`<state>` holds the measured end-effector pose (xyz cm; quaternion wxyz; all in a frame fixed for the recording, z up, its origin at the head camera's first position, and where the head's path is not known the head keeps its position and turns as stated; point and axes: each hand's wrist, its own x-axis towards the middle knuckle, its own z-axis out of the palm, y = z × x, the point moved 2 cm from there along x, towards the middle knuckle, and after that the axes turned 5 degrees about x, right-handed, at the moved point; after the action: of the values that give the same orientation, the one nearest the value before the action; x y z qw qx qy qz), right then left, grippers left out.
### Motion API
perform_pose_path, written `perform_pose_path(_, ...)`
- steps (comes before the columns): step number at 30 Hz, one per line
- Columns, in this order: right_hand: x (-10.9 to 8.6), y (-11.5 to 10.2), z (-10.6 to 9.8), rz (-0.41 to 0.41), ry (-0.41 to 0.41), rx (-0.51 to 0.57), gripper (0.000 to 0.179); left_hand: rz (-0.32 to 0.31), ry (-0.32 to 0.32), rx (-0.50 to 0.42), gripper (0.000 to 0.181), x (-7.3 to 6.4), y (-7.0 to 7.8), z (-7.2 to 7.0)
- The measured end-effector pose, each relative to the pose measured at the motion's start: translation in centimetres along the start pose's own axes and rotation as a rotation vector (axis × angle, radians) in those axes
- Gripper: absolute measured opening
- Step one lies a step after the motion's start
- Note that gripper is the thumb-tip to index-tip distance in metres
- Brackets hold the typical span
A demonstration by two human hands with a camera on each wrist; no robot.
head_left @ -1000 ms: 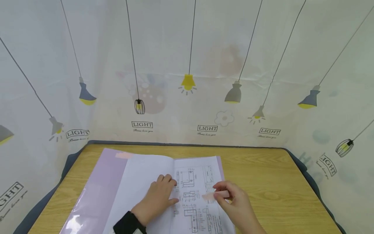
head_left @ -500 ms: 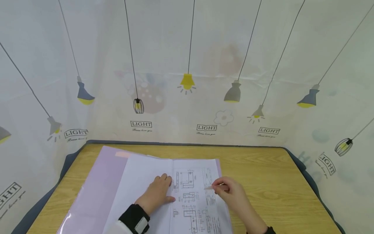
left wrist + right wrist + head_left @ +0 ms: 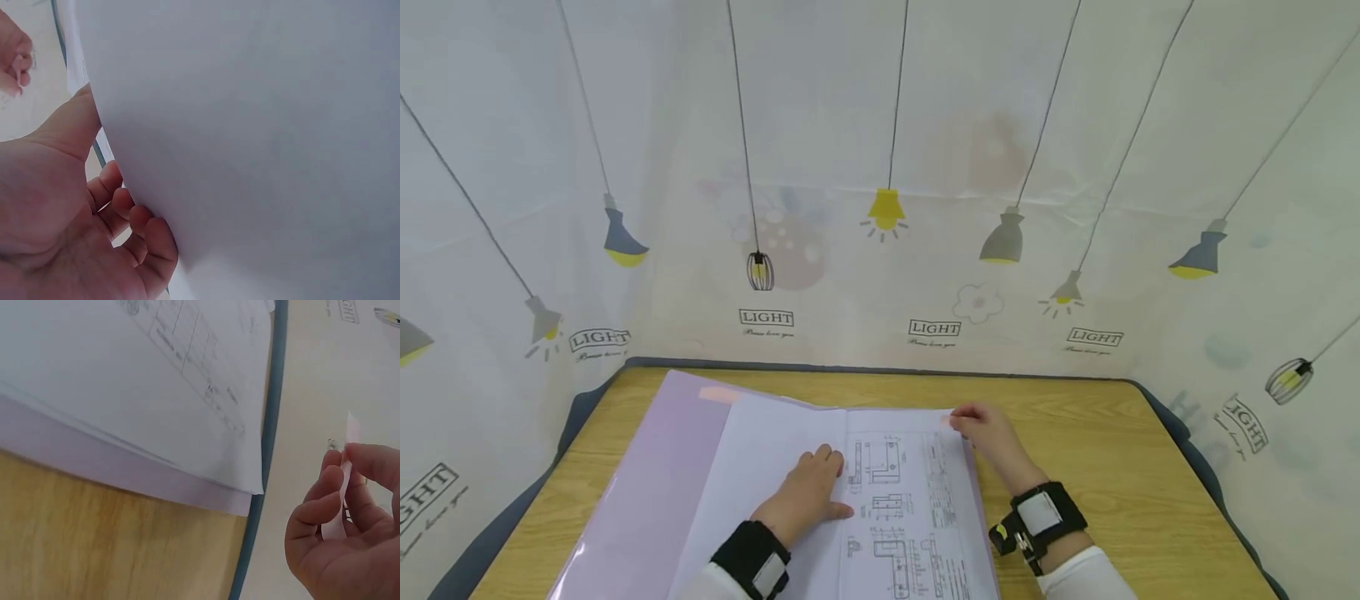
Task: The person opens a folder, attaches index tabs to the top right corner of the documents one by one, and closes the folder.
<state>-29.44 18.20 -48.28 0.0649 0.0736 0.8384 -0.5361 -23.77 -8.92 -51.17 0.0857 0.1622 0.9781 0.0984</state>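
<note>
An open booklet of white sheets in a lilac folder [image 3: 625, 492] lies before me; its right page [image 3: 917, 500] carries technical drawings. My left hand [image 3: 805, 483] rests on the blank left page [image 3: 767, 433], beside the fold, thumb pointing toward the drawings. Its fingertips [image 3: 164, 240] meet the white paper in the left wrist view. Between thumb and fingers, my right hand [image 3: 992, 437] pinches a pale pink sticky note [image 3: 334, 528] over the top right corner of the right page. Part of that note is hidden behind the fingers.
Another pink strip [image 3: 718, 394] lies at the top of the left side, where paper meets folder. The wooden table [image 3: 1097, 467] extends to the right, bounded by a dark edge [image 3: 880, 368] and a lamp-patterned curtain [image 3: 820, 167] behind.
My right hand has moved up and away, from the middle of the right page to its top corner, carrying the sticky note. The left hand has shifted slightly back and stays on the page.
</note>
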Motion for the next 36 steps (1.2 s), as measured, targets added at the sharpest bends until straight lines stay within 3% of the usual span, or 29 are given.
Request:
perform_pose_path(5,2.7,0.7,0.3,0.058,0.017,-0.025,0.02,-0.006,-0.003,0.001,0.055,0.1,0.0,-0.1)
perform_pose_path(10,4.6,1.4,0.7,0.088,0.017,-0.138,0.021,-0.014,-0.009,-0.008,0.056,0.1,-0.2,0.1)
perform_pose_path(22,6.0,2.2,1.3,0.181,0.03,-0.133,0.023,-0.001,-0.005,-0.006,0.056,0.2,-0.1,0.3)
perform_pose_path(36,6.4,1.8,2.0,0.082,0.062,-0.349,0.016,0.003,0.006,0.012,0.057,0.2,-0.3,0.3)
